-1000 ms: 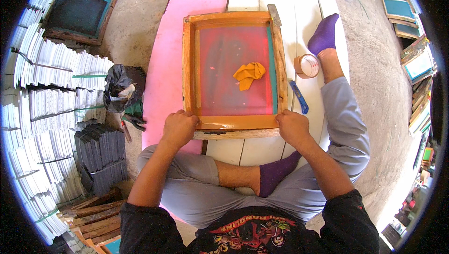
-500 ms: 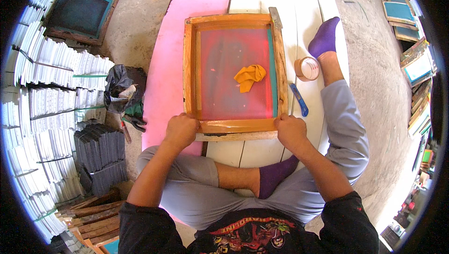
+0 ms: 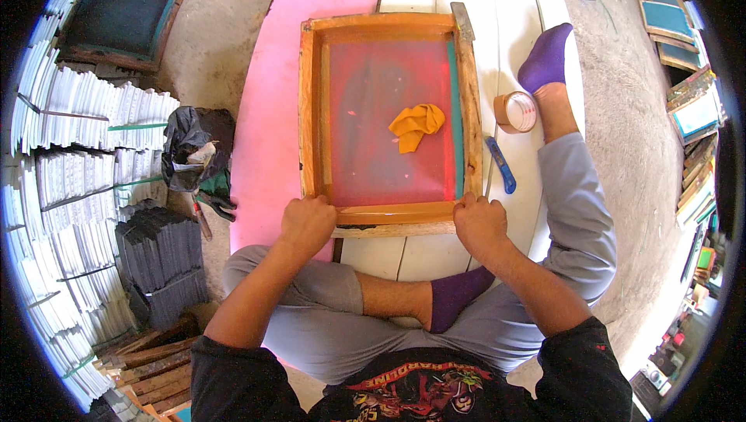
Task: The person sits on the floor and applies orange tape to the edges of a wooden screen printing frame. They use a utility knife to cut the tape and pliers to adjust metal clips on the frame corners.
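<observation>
The wooden screen frame (image 3: 388, 119) lies flat on the white boards (image 3: 497, 2) and pink sheet (image 3: 272, 111), an orange rag (image 3: 416, 125) on its red mesh. The left hand (image 3: 307, 224) and right hand (image 3: 479, 224) clench its near rail; gripping both corners evenly should stop it twisting.

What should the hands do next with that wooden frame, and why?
Probably draw the squeegee across the screen. Both the left hand and the right hand grip it at the near edge of the wooden frame. The yellow rag lying on the red mesh may need lifting away first.
</observation>
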Tool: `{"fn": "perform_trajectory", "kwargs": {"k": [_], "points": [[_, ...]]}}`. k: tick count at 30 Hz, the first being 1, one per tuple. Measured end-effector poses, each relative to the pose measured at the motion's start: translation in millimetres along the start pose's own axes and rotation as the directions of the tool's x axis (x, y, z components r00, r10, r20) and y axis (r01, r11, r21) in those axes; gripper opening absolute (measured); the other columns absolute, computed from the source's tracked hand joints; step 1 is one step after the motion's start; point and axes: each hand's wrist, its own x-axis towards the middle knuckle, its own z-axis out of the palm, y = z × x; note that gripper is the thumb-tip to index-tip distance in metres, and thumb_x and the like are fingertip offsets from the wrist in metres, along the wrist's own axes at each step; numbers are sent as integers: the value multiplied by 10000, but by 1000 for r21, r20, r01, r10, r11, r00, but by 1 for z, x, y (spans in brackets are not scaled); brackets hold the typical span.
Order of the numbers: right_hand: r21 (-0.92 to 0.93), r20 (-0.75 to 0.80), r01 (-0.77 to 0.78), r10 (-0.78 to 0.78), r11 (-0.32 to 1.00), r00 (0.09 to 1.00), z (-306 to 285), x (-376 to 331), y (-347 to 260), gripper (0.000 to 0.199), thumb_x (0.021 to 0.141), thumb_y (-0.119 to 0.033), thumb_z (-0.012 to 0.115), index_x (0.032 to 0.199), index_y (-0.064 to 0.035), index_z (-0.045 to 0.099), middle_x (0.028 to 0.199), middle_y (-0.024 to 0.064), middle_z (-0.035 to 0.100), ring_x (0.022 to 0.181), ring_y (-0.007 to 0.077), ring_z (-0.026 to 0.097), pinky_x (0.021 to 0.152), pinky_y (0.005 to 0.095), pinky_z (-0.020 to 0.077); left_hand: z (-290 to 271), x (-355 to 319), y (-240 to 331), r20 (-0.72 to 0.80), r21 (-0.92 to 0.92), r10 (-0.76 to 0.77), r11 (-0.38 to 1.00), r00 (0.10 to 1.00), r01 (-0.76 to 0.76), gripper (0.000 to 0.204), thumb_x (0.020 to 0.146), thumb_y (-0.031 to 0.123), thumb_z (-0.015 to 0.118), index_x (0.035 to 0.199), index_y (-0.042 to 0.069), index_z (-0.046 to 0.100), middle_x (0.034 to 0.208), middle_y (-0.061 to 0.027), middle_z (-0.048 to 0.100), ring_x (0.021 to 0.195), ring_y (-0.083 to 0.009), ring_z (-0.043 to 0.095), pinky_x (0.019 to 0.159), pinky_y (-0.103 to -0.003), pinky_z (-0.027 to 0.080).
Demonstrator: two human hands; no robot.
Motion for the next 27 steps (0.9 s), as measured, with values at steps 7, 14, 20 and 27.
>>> {"fn": "perform_trajectory", "kwargs": {"k": [7,14,20,27], "points": [[-19,28,-4,5,1000,1000,-1,6,-4,145,830,-148,647,812,-70,768,877,126,708,801,277,730,673,445,578,-4,4,0,26,-23,-36,999,999,37,92,814,87,677,820,85,768,888,-119,740,827,-297,754,696,-427,591],[-24,86,-5,7,1000,996,-1,6,-8,118,808,-105,652,840,-47,750,881,120,695,766,265,719,632,415,535,-1,4,-2,6,-23,-27,999,1000,27,103,825,91,665,818,81,768,870,-120,741,824,-294,754,686,-432,586],[-37,119,-9,14,999,993,-7,11,-12,114,799,-114,672,804,-52,767,855,130,697,776,268,724,646,413,541,-5,3,-1,13,-17,-14,1000,1000,14,120,841,101,651,829,81,768,878,-119,741,821,-289,754,685,-426,581],[-46,158,27,-19,999,987,-7,15,-12,120,800,-120,673,811,-57,774,857,143,700,785,274,726,661,417,545,-2,5,-3,-12,-12,-6,1000,1000,6,115,835,106,660,801,95,770,838,-110,746,785,-283,757,662,-425,580]]}}
